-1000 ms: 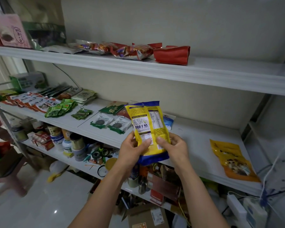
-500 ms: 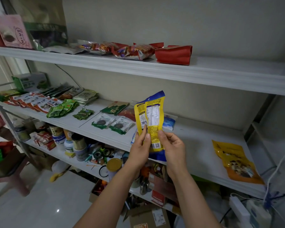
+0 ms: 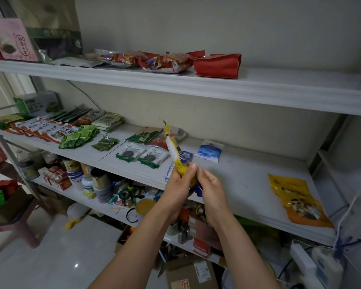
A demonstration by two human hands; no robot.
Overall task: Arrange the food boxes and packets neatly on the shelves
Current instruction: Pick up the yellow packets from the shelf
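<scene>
A person stands at the shelves with the yellow and blue packet (image 3: 172, 147) held up in front of the middle shelf (image 3: 248, 184), turned so that only its thin edge shows. The left hand (image 3: 178, 185) has its grip closed round the lower part of the packet, and the right hand (image 3: 212, 189) curls its fingers on the blue bottom end, right beside the left. On the shelf behind lie a small blue and white packet (image 3: 209, 151), near the hands, and an orange packet (image 3: 300, 202), far off to the right.

Left hand (image 3: 178, 182) and right hand (image 3: 211, 185) meet, fingers (image 3: 191, 168) curled.
</scene>
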